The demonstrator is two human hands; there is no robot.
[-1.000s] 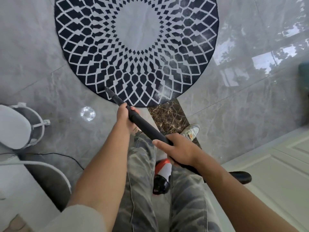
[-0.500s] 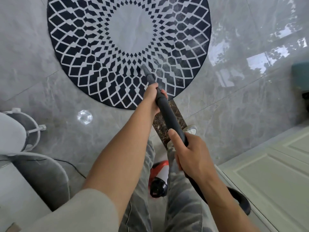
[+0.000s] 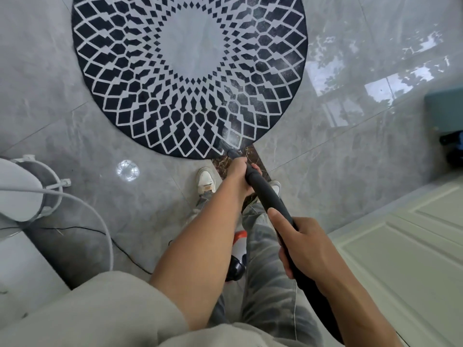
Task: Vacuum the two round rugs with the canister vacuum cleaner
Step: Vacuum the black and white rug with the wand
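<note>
A single wide-angle view looks from the person's head steeply down and forward, so near the body that both forearms fill the lower frame. The left hand (image 3: 240,175) grips the black vacuum wand (image 3: 265,196) far from the lens; the right hand (image 3: 304,242) grips it closer to the lens and lower in frame. Beyond the forward grip, the round rug (image 3: 190,71) fills the upper middle, its far edge cut by the frame. Below the grips, between the legs, part of the canister (image 3: 238,256) shows. Straight floor lines bow toward the edges. No second view exists, so nothing is shared.
</note>
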